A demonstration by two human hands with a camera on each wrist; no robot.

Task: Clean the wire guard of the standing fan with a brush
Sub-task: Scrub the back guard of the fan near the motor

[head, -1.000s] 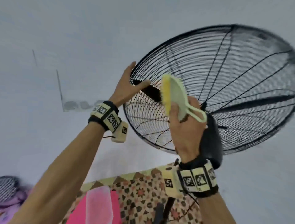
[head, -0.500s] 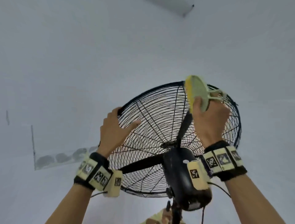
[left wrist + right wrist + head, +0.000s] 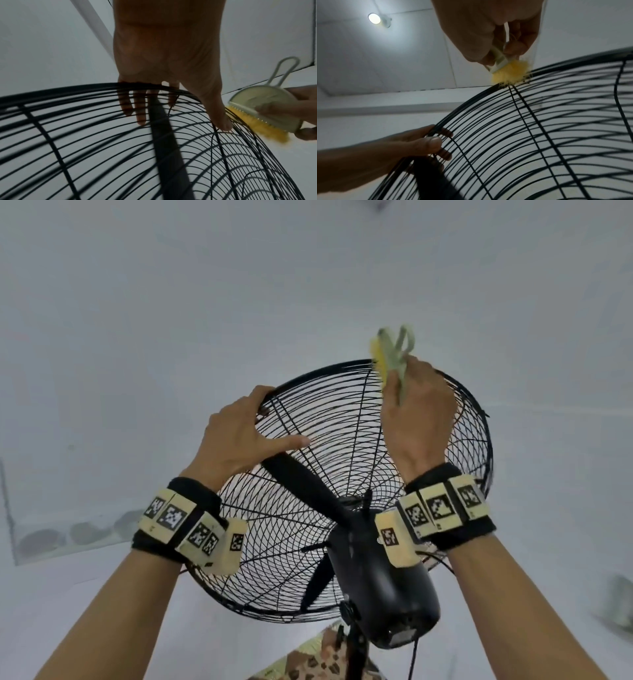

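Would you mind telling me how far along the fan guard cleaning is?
Nothing visibly finished. In hand: the left hand steadies the wire guard at its rim while the right hand presses the brush against the top rim. The lower wires remain.

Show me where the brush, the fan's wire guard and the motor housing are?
brush [image 3: 262, 102], left wrist view, on its pale plastic back.
wire guard [image 3: 318, 378], head view, on its upper rim.
motor housing [image 3: 383, 594], head view, on the black casing behind the guard.

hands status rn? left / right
Left hand: grips the rim of the wire guard, fingers curled over it, thumb on the wires.
Right hand: holds the brush, yellow bristles on the guard's top rim.
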